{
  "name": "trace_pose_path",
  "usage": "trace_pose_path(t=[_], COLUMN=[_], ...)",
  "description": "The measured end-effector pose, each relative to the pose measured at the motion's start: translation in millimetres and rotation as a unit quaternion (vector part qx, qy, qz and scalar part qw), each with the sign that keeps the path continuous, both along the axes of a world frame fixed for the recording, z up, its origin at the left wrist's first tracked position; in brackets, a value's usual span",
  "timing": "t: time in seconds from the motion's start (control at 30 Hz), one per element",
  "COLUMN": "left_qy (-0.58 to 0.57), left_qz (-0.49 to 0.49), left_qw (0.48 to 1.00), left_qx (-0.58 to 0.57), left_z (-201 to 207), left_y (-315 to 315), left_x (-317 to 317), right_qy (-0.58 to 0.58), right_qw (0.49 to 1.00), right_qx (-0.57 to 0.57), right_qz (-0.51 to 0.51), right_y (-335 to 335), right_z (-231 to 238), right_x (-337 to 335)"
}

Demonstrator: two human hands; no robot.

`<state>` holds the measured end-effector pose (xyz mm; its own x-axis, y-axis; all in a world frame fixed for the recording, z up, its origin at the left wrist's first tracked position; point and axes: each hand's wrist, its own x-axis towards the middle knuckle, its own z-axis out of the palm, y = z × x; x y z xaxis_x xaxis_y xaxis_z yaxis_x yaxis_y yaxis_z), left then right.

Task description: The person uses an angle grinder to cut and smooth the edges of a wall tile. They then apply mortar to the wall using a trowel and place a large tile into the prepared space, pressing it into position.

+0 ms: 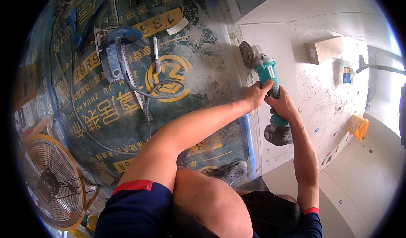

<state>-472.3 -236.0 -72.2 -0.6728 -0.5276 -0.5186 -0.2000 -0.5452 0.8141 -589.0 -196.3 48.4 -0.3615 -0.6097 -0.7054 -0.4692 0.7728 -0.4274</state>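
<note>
Both my hands grip a teal angle grinder [267, 71] with a black battery pack [278, 135] at its rear end. My left hand [256, 95] wraps round the body near the grinder's head. Further back on the handle, my right hand [284, 104] is closed. The round grey disc [247, 55] stands on edge at the front of the tool, beside the border between the pale tile floor [275, 39] and the green covering. Whether the disc touches the tile or is spinning I cannot tell.
On the green printed floor covering [169, 119] lie a blue circular saw [118, 52] with a looping cord [148, 95] and a white marker-like stick [157, 54]. A round fan [50, 181] stands at the lower left. To the right are a cardboard box [325, 50] and a yellow-orange bag [358, 126].
</note>
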Motion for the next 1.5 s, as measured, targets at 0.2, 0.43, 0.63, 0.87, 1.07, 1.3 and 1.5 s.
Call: trace_pose_path(t=[0.2,0.43,0.63,0.87,1.07,1.3,1.5], left_qy=[0.04,0.114,0.253,0.264,0.134,0.039,0.03], left_qz=[0.044,-0.064,-0.099,-0.226,-0.407,-0.415,-0.576], left_qw=[0.998,0.991,0.96,0.924,0.868,0.872,0.817], left_qx=[0.015,-0.032,-0.075,0.157,0.25,0.256,0.013], left_z=[-4.9,137.7,154.3,165.7,166.9,180.9,173.8], left_y=[24.6,18.6,43.2,108.8,120.6,129.4,80.4], left_x=[0.0,0.8,-13.0,-14.9,16.8,55.7,61.0], right_qy=[-0.019,-0.074,-0.102,-0.075,-0.04,-0.181,-0.178], right_qw=[1.0,0.972,0.922,0.853,0.876,0.76,0.673], right_qx=[-0.018,-0.133,-0.24,-0.205,-0.112,-0.217,-0.401], right_qz=[-0.002,-0.179,-0.287,-0.474,-0.468,-0.585,-0.595], right_y=[15.7,80.9,114.2,182.9,206.5,246.6,216.3], right_z=[11.2,62.1,88.0,118.7,176.0,121.2,67.8], right_x=[6.3,-21.6,-12.6,41.7,95.4,164.5,198.1])
